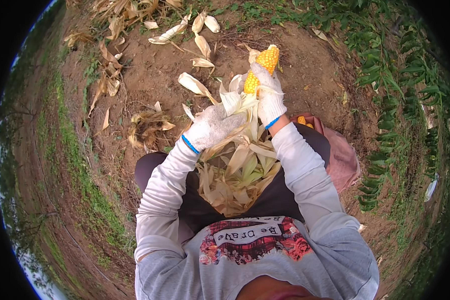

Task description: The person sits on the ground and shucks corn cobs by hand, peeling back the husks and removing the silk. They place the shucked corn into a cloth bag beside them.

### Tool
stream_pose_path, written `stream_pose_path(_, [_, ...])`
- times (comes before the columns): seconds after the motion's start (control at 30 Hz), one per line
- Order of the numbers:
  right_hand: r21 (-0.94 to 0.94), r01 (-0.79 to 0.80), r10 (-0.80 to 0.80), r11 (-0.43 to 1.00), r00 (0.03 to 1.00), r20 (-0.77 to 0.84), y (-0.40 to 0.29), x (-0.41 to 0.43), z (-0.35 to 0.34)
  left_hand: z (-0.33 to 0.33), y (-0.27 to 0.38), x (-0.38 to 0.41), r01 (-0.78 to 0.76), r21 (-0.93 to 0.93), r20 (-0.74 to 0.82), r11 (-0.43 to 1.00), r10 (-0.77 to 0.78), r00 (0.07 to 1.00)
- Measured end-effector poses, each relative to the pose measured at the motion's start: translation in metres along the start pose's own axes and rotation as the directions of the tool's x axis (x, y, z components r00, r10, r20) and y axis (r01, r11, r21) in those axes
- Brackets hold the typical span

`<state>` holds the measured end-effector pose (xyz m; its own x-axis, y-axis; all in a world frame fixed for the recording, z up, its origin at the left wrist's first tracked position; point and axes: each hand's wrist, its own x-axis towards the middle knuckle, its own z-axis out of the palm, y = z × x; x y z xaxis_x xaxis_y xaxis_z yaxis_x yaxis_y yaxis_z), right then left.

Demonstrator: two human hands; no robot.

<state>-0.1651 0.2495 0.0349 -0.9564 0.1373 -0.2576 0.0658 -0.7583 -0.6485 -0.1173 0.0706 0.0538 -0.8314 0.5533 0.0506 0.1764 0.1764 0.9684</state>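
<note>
My right hand [268, 92], in a whitish knitted work glove with a blue cuff edge, is closed around a yellow ear of corn [267, 60]. The cob's kernels are bare, and its upper end points away from me. Pale husk leaves [230, 100] hang from the cob's lower end. My left hand [214, 125], gloved the same way, grips some of these husks; its fingertips are partly hidden. Below both hands, a heap of loose corn husks [236, 187] lies between my legs.
A reddish sack [343, 161] with yellow corn [302, 120] at its mouth lies beside my right knee. Dry husks [195, 84] are scattered on the bare soil ahead. Brown corn silk [146, 127] lies near my left knee. Leafy green plants [382, 75] stand to the right.
</note>
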Motion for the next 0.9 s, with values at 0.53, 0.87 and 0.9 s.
stream_pose_path(0.53, [0.168, 0.113, -0.101, 0.979, 0.992, -0.081, -0.003, 0.008, -0.006, -0.008, -0.012, 0.004, 0.132, -0.340, -0.257, 0.931, -0.227, 0.939])
stream_pose_path(0.87, [0.036, 0.199, -0.194, 0.979, 0.975, -0.113, 0.014, 0.008, -0.007, 0.018, -0.018, 0.006, 0.168, 0.142, -0.215, 0.975, -0.135, 0.967])
stream_pose_path(0.9, [0.020, 0.188, -0.186, 0.982, 0.979, -0.089, 0.014, 0.011, -0.009, 0.020, -0.016, 0.007, 0.207, 0.038, -0.210, 0.978, -0.195, 0.958])
